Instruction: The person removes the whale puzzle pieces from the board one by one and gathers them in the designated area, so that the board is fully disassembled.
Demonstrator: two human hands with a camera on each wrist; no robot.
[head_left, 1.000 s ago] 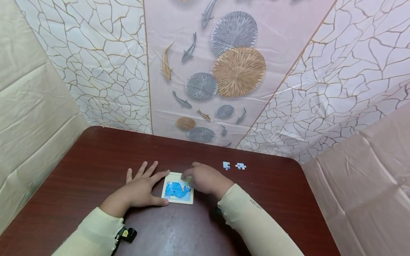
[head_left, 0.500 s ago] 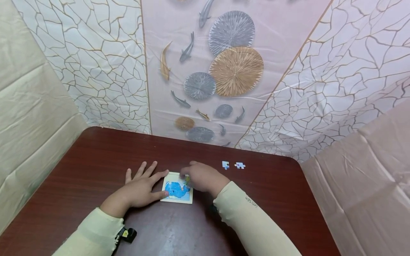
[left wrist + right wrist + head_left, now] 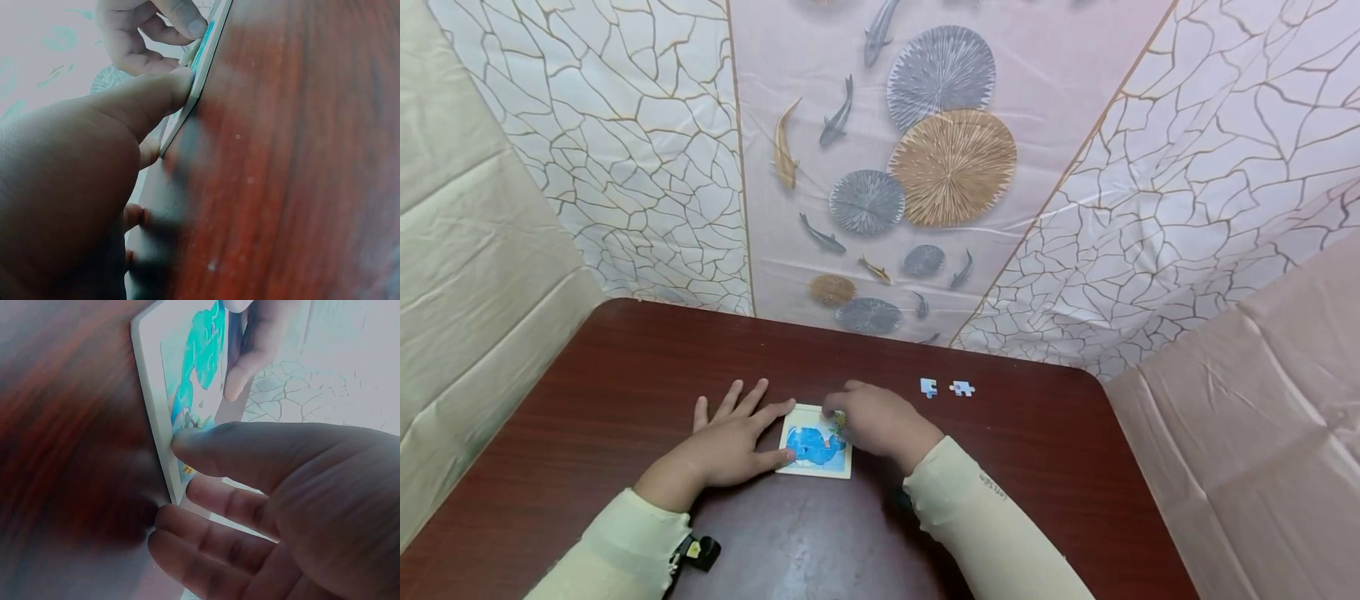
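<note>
Spread left hand [image 3: 727, 448] shifts its thumb up the cream square frame [image 3: 824, 474], seemingly bracing; right hand [image 3: 874, 418] pinches yellow-flowered puzzle piece [image 3: 839, 422].

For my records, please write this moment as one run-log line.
left hand: touches whale puzzle | right hand: pinches yellow-marked piece | loose pieces: two, on table, apart

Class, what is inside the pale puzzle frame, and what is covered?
The frame holds a blue whale-like picture; parts under the left hand and right hand are hidden.
</note>
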